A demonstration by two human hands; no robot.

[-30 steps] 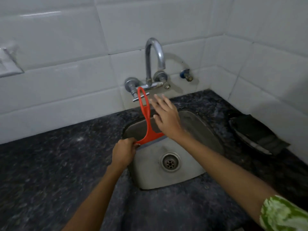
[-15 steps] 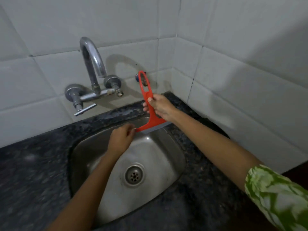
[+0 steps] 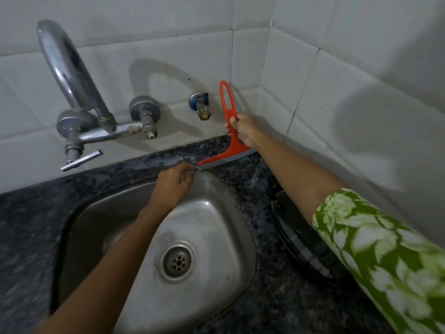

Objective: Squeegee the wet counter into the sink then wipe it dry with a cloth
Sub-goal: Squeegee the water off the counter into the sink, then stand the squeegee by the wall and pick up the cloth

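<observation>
A red squeegee (image 3: 230, 141) with a grey blade stands upright on the dark speckled counter (image 3: 262, 307) behind the steel sink (image 3: 216, 237), near the tiled corner. My right hand (image 3: 243, 130) grips its looped handle at mid-height. My left hand (image 3: 174, 185) reaches over the sink's back rim, its fingertips pinched at the left tip of the blade. A dark cloth (image 3: 305, 239) lies on the counter right of the sink, partly hidden under my right arm.
A chrome wall tap (image 3: 79, 97) with a curved spout hangs over the sink's left back side. A small blue valve (image 3: 199, 104) sticks out of the tiles just left of the squeegee handle. White tiled walls close off the back and the right.
The squeegee has moved from over the sink to the back right counter strip. My right hand took hold of its handle, and my left hand stayed at the blade's tip. The view swung right.
</observation>
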